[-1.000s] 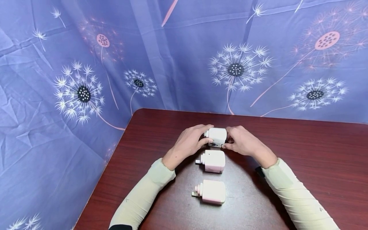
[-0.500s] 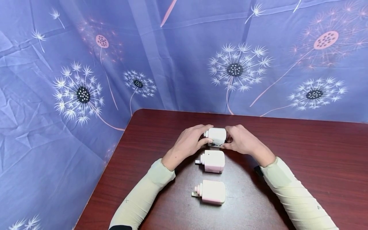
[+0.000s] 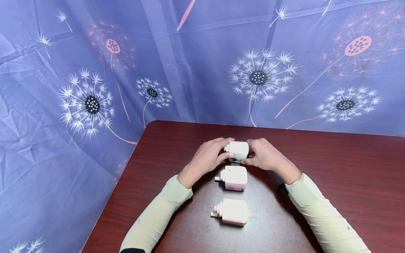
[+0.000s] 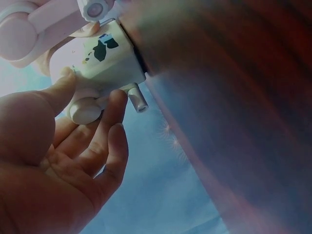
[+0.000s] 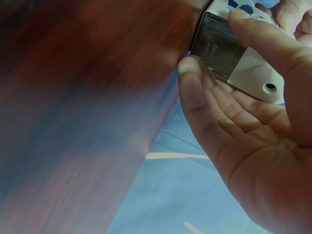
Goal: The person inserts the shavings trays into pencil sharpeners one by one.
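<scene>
A white crank pencil sharpener (image 3: 239, 150) lies near the far side of the table between both hands. My left hand (image 3: 205, 156) holds it at the crank end, thumb on the near side, fingertips beside the crank handle (image 4: 139, 100) in the left wrist view. Dark printed marks show on its side. At the opposite end my right hand (image 3: 269, 156) pinches it between thumb and fingers. The right wrist view shows a dark see-through drawer (image 5: 217, 46) and a round pencil hole (image 5: 269, 88) at that end.
Two pale pink sharpeners lie nearer to me in a line, one middle sharpener (image 3: 235, 177) and one front sharpener (image 3: 235, 211), cranks to the left. The dark red wooden table (image 3: 348, 168) meets a blue dandelion-print curtain (image 3: 202, 70) at its back and left edges.
Both hands keep their hold on the white sharpener, which stays in place. My right hand and forearm have shifted very slightly to the left.
</scene>
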A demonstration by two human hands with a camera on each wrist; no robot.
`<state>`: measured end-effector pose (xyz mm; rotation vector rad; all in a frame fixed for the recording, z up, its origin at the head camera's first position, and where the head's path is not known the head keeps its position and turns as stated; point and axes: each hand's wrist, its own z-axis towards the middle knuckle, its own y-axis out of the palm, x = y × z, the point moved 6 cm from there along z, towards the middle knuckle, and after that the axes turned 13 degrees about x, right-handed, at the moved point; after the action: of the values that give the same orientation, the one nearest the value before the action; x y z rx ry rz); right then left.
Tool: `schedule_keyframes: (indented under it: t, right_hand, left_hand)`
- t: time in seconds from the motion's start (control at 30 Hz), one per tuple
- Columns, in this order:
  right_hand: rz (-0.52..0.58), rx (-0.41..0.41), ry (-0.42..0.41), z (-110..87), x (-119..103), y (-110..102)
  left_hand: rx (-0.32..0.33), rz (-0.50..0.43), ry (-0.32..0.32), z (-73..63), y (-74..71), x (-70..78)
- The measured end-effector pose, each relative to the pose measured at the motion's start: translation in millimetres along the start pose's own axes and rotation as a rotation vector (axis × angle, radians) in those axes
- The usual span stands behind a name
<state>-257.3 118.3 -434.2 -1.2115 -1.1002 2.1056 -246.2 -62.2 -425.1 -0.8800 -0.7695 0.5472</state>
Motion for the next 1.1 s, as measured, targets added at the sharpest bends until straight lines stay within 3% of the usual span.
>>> schedule_keyframes:
  t: [0.63,1.1]
  right_hand:
    - [0.064,0.021,-0.025,-3.9,-1.0,0.1]
    - [0.052,0.033,-0.021,-5.0,0.0,1.8]
  left_hand:
    - [-0.02,0.018,-0.007,-1.7,0.8,-5.2]
    - [-0.03,-0.012,-0.017,-2.5,1.5,-5.9]
